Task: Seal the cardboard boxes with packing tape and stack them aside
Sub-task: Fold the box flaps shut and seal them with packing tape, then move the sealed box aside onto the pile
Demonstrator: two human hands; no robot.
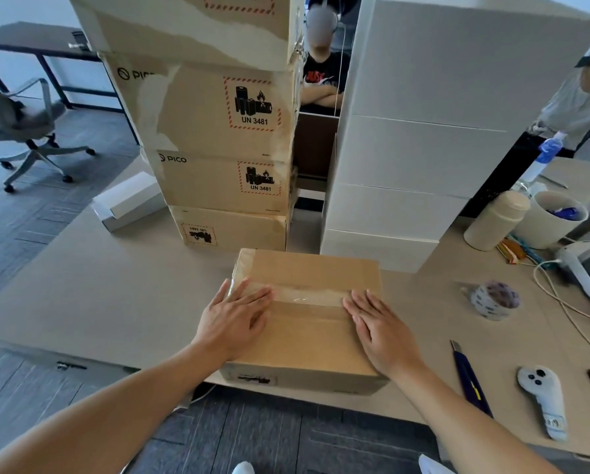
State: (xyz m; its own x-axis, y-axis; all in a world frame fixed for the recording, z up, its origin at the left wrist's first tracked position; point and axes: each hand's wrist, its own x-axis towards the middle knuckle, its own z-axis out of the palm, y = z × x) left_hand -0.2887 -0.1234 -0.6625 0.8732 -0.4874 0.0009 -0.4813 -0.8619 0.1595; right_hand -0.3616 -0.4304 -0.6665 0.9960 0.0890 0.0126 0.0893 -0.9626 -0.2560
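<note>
A brown cardboard box [307,340] sits at the near edge of the tabletop [98,302], flaps closed, with a strip of clear packing tape [307,297] running along its top seam and folding over the left edge. The left hand [233,319] lies flat, fingers straight, pressing the tape's left end; the right hand [384,330] lies equally flat on the right end. Just behind the box stand a stack of brown printed cartons [218,138] and a stack of white boxes [406,165], with a narrow gap between them. Bare tabletop spreads to the left. To the right, well apart, lie a tape roll [495,299] and a blue utility knife [469,381] near the front edge
</note>
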